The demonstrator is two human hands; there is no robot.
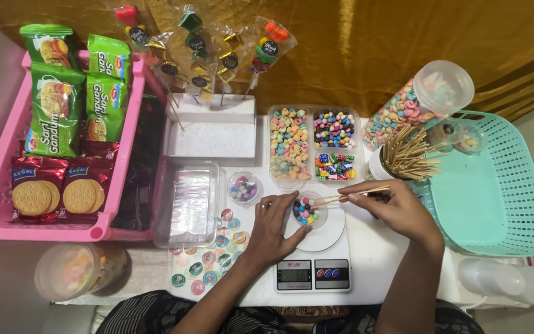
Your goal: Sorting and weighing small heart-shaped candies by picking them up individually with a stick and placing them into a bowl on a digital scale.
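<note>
My left hand [273,226] holds the rim of a small clear cup [308,210] of colourful round candies, which sits on the white pan of a kitchen scale [320,263]. My right hand [394,207] pinches a thin wooden skewer [348,195] that points left, its tip over the cup. A second small clear cup of candies [243,187] stands just left of my left hand. Behind the scale lies a clear divided tray [312,143] with pastel cereal rings, round candies and small bright cubes.
A white cup of wooden skewers [403,158] and a tilted jar of cereal rings [418,105] stand right of the tray. A teal basket [495,185] is at right, a pink snack rack [63,136] at left. Wrapped candy skewers [205,55] stand in a white foam block. A sheet of round stickers [208,260] lies near the front edge.
</note>
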